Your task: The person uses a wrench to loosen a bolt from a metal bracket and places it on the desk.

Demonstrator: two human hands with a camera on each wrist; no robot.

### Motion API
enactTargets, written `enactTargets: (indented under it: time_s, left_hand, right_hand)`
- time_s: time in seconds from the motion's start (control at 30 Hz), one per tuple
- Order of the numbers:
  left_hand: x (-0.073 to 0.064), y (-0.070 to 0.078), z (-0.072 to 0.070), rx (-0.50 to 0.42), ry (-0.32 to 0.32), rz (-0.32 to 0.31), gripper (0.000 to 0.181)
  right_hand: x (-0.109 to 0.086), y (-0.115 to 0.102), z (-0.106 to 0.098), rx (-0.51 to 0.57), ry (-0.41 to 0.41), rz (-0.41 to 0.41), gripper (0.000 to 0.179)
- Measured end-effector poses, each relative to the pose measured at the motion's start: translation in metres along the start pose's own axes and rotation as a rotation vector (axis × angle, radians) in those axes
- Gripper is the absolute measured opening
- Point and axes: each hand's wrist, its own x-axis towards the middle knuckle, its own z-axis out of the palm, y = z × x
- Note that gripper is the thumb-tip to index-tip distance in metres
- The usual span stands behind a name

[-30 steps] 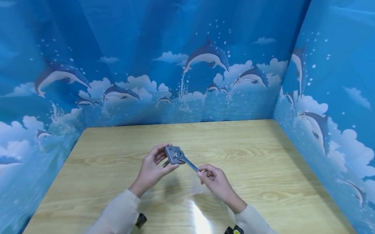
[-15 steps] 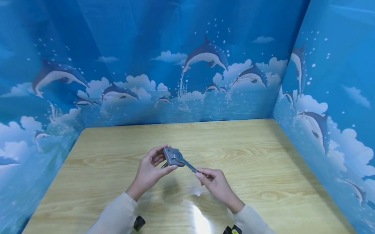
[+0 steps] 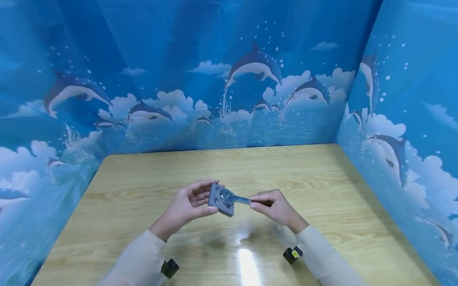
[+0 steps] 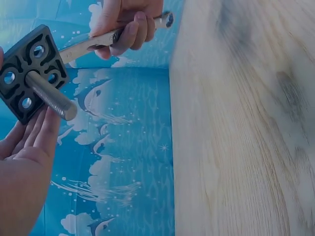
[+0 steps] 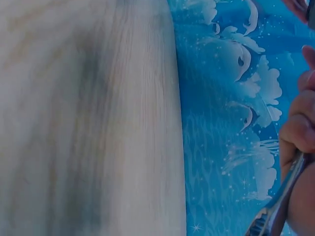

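Observation:
My left hand [image 3: 183, 209] grips a dark grey square plate [image 3: 226, 209] by its edges, held above the table and tilted. In the left wrist view a threaded bolt [image 4: 51, 96] sticks out from the middle of the plate, with several round holes around it. On the plate's other face, the ring end of a metal wrench [image 3: 241, 199] sits over the centre. My right hand [image 3: 275, 207] pinches the wrench's handle near its far end, thumb on the near side. The right wrist view catches only that handle end [image 5: 268, 219] under curled fingers.
Below both hands lies a wood-grain table [image 3: 146, 172] with a bright light reflection near its front. Blue dolphin-printed sheets [image 3: 209, 41] stand along the back and sides. Black wrist cameras [image 3: 170, 268] hang below both sleeves.
The wrench handle has swung upward, from slanting down-right to nearly level. My right hand has moved up and right with it. The plate has turned and shifted slightly right in my left hand.

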Motion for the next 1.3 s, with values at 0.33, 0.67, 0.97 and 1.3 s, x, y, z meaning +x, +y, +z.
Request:
enactTargets:
  time_s: [0.33,0.67,0.97,1.3]
  left_hand:
    - [0.004,0.002,0.003,-0.080,-0.059,-0.024,0.075]
    - [0.003,-0.004,-0.002,-0.120,0.074,-0.011,0.073]
    - [0.010,-0.010,0.005,0.057,0.284,0.072,0.077]
    - [0.017,-0.026,0.011,0.232,0.371,0.232,0.075]
  right_hand:
    - [0.006,-0.010,-0.011,-0.050,-0.025,-0.014,0.016]
    - [-0.008,-0.020,-0.007,-0.209,0.152,0.109,0.013]
    - [-0.018,-0.003,0.009,-0.132,0.319,0.237,0.014]
    - [-0.017,-0.014,0.035,0.007,0.318,0.432,0.028]
